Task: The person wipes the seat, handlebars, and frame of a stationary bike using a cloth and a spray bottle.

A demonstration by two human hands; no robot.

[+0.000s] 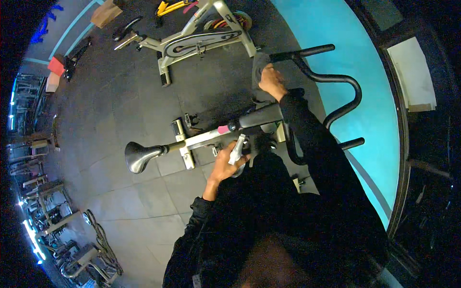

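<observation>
A spin bike stands in front of me, its black saddle to the left and its black handlebar to the right. Low beside the bike's pale frame, my left hand is wrapped round a spray bottle with a white trigger head. The bottle's body is mostly hidden by my fingers and dark clothing. Stretched over the bike, my right hand grips a dark grey cloth. The cloth hangs against the far side of the handlebar, near the base of its upper grip.
Beyond stands a second spin bike, with a yellow frame part behind it. Gym machines and a thick rope line the left side. Dark tiles cover the floor; a turquoise strip runs along the right.
</observation>
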